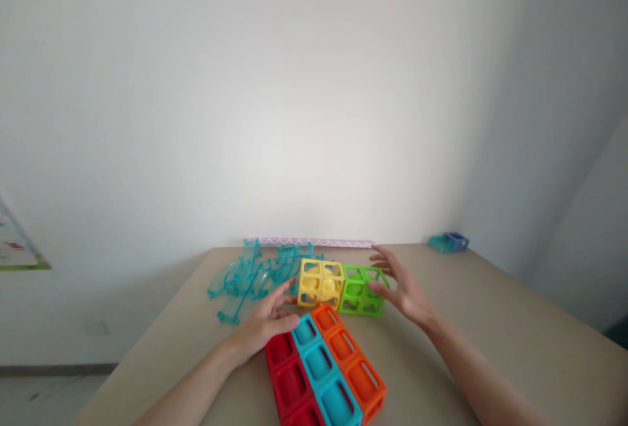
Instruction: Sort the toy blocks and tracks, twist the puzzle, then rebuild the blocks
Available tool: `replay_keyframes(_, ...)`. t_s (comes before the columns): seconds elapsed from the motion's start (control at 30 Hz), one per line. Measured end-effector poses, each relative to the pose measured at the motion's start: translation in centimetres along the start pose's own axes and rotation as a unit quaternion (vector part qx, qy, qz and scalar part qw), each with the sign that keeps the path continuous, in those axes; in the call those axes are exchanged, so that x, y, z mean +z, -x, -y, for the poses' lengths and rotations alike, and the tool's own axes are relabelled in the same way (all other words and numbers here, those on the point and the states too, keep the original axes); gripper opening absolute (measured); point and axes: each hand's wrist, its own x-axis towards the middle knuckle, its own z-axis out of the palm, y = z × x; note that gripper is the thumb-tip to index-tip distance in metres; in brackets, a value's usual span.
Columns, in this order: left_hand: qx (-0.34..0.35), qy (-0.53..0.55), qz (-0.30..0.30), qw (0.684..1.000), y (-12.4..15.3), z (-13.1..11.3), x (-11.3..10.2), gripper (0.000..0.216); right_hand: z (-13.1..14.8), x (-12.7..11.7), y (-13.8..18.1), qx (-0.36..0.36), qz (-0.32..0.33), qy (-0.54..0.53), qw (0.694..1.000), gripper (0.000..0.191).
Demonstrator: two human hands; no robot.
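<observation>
Two rows of open-frame plastic cubes stand end to end across the table: yellow cubes (321, 282) and green cubes (362, 290). Nearer to me lies a slab of red cubes (297, 360), turquoise cubes (313, 344) and orange cubes (347, 355), running toward the bottom edge. My left hand (262, 322) has its fingers apart at the left end of the yellow cubes, and its thumb lies over the far corner of the slab. At the right end of the green cubes, my right hand (405, 287) is spread, its thumb in front of them; I cannot tell whether it touches.
Clear teal track pieces (240, 282) lie in a loose pile at the back left. A patterned lilac strip (314, 242) runs along the wall. Small teal pieces (440, 243) and a dark blue box (457, 241) sit in the far right corner of the table (471, 321).
</observation>
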Motion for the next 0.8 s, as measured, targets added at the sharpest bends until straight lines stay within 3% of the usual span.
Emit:
replay_keyframes(0.07,-0.002,0.008,-0.004,1.0,0.0,-0.1,0.2,0.077,-1.1,0.4,0.3,0.092,0.054,-0.132,0.985,0.063)
replay_keyframes(0.13,0.008,0.013,-0.002,1.0,0.1,-0.5,0.4,0.074,-1.4,1.4,0.5,0.136,0.072,-0.212,0.965,0.053)
replay_keyframes(0.23,0.057,0.0,-0.014,0.998,0.1,-1.4,0.6,0.062,-0.1,3.2,0.4,0.13,0.024,-0.267,0.955,0.044)
replay_keyframes(0.3,0.107,-0.005,-0.058,0.993,0.1,-1.9,0.8,0.058,1.6,4.4,0.5,0.121,-0.023,-0.292,0.948,0.044)
replay_keyframes(0.43,0.212,0.056,-0.11,0.97,0.1,-2.2,2.1,0.08,5.3,7.0,1.7,0.158,-0.055,-0.347,0.923,0.046)
replay_keyframes(0.5,0.237,0.082,-0.107,0.962,0.1,-2.2,2.9,0.093,6.6,8.1,2.6,0.139,-0.018,-0.387,0.912,0.047)
replay_keyframes(0.63,0.233,0.075,-0.161,0.956,0.2,-2.2,3.6,0.093,7.7,8.7,3.3,0.094,0.066,-0.415,0.902,0.049)
replay_keyframes(0.8,0.239,0.091,-0.206,0.944,-0.3,-2.0,3.4,0.094,7.9,8.6,3.2,0.115,0.062,-0.407,0.904,0.044)
